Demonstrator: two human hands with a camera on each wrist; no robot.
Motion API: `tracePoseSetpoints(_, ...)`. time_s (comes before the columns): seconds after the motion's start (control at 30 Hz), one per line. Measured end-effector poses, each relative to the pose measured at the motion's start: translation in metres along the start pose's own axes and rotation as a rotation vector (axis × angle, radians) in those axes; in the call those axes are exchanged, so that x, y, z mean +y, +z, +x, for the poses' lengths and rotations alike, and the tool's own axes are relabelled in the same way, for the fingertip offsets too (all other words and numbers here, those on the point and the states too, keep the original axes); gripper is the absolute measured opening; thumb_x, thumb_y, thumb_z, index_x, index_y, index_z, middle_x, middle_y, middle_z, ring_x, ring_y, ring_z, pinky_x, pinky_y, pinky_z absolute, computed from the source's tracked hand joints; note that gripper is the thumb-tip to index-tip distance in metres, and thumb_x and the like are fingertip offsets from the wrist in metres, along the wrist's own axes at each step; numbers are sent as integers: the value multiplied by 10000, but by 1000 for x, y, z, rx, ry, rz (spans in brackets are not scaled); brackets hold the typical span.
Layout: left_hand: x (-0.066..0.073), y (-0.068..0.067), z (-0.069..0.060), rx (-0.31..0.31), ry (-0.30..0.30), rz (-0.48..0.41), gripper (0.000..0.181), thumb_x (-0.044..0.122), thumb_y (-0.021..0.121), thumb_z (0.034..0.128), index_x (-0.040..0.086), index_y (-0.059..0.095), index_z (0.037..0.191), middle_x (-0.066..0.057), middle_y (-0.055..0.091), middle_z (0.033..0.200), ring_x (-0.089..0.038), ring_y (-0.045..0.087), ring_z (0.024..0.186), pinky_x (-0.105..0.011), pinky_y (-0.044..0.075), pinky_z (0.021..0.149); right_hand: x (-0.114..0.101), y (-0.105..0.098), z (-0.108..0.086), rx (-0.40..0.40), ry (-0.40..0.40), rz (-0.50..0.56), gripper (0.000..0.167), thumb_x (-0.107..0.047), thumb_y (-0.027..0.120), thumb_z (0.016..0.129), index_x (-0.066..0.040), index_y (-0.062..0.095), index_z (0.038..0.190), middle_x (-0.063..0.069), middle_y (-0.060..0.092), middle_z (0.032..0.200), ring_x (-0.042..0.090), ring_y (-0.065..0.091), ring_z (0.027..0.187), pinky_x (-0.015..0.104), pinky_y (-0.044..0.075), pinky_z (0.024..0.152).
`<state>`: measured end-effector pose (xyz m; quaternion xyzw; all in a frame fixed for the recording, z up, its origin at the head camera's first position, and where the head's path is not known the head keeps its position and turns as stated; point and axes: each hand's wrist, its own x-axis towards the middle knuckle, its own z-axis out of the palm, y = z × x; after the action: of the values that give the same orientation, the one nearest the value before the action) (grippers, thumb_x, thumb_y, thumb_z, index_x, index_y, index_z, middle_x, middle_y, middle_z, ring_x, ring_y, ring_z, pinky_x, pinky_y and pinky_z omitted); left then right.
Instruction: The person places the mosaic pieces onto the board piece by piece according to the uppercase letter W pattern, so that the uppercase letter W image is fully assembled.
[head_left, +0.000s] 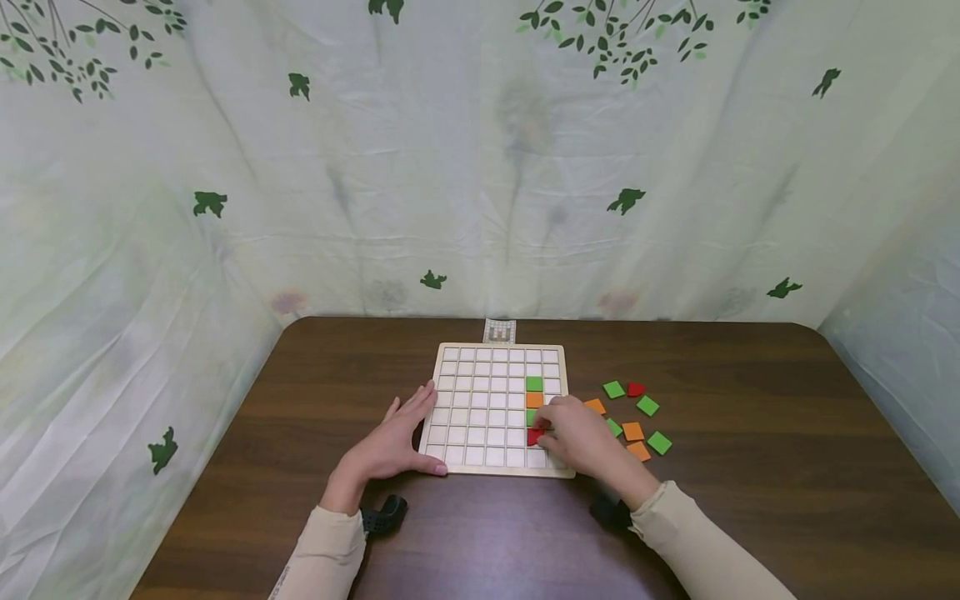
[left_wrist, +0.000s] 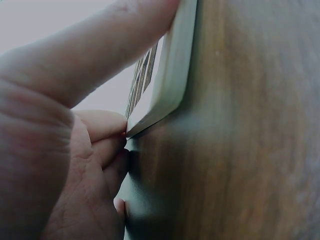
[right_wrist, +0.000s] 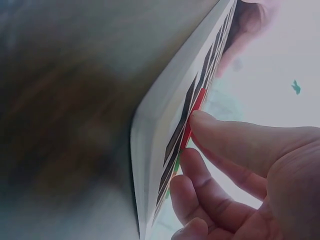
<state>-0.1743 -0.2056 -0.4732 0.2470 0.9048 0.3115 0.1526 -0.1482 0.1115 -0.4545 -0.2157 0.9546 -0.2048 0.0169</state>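
I see the board (head_left: 476, 417) near the middle of the tabletop's (head_left: 750, 417) far edge, the left hand (head_left: 392, 442) bracing its left edge, grasping nothing. The right hand (head_left: 581, 435) pinches a red tile (head_left: 533, 437) below two green tiles (head_left: 534, 383) and an orange tile (head_left: 534, 400) already laid. I'd judge it early: loose tiles (head_left: 633, 431) lie off the board's right edge.

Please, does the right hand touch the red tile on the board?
Touching. The right wrist view shows it: the thumb tip of the right hand rests against the red tile, with no gap between them.
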Motion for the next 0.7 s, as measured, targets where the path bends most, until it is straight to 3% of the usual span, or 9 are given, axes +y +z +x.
tracePoseSetpoints(0.33,1,0,0,-1,7,-1,1217,494,879,726,-40,195,1578,-176,112,1667,-333,88,1536,-592,-1,1201,3,-4,-2,10,50,73,75,-101,777,847,-152,758,897,-58,645,846,140,568,824,304,510,665)
tracePoseSetpoints(0.7,-2,0,0,7,14,-5,1225,500,880,720,-42,195,1578,-180,114,1666,-337,90,1535,-593,-4,1200,30,-23,-23,70,98,154,186,-133,811,854,-115,745,1027,-30,668,956,155,653,878,345,553,773)
